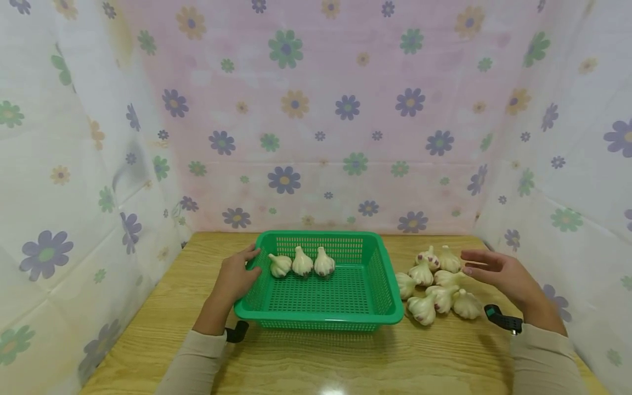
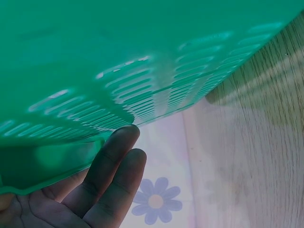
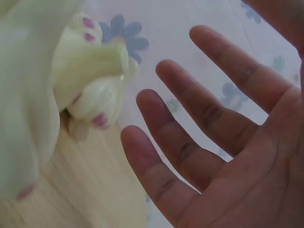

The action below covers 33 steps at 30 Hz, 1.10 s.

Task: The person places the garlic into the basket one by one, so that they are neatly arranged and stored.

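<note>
The left hand (image 1: 238, 278) is holding the green basket (image 1: 321, 318) by its left rim, the thumb showing over the edge while other fingers are reaching, almost straight, along the outer wall. Inside the basket, toward its far left part, three garlic bulbs (image 1: 302, 264) are resting in a row. To the right of the basket, eight more bulbs (image 1: 441, 297) are lying in a loose pile on the wooden table (image 1: 296, 356). The right hand (image 1: 501, 274) is hovering beyond this pile from the basket, its fingers extending well open and gripping nothing. Behind the basket, a flowered cloth (image 1: 355, 137) is hanging.
</note>
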Each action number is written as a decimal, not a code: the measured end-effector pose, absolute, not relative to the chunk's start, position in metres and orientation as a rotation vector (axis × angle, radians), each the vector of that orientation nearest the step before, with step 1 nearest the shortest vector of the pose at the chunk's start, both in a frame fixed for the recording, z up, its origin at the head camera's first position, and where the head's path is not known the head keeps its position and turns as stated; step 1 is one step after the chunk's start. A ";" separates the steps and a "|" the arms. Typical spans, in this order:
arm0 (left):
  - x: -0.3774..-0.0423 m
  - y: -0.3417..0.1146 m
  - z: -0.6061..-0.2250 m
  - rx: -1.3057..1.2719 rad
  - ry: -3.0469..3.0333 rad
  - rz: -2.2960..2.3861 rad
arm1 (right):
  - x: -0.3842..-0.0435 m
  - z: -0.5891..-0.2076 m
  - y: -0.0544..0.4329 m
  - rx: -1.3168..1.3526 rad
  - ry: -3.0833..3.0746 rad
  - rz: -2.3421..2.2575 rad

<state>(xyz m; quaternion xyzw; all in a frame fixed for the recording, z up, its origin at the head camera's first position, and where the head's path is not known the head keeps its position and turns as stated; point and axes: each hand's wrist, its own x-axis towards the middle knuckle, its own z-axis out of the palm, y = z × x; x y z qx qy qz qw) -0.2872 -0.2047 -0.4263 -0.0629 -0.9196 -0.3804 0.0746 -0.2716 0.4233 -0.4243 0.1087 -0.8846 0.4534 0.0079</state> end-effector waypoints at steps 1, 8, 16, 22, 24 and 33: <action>-0.287 -0.205 -0.426 -0.189 -2.759 -1.142 | -0.271 -0.427 0.427 0.340 -2.766 1.418; -0.286 -0.204 -0.425 -0.195 -2.757 -1.140 | -0.263 -0.445 0.451 0.287 -2.784 1.525; -0.285 -0.204 -0.423 -0.196 -2.753 -1.141 | -0.265 -0.456 0.463 0.346 -2.935 1.782; -0.285 -0.204 -0.424 -0.197 -2.755 -1.140 | -0.272 -0.461 0.466 0.569 -2.919 1.918; -0.285 -0.205 -0.424 -0.203 -2.752 -1.140 | -0.273 -0.462 0.466 0.633 -2.914 1.928; -0.287 -0.205 -0.425 -0.203 -2.748 -1.143 | -0.277 -0.459 0.461 0.651 -3.028 1.817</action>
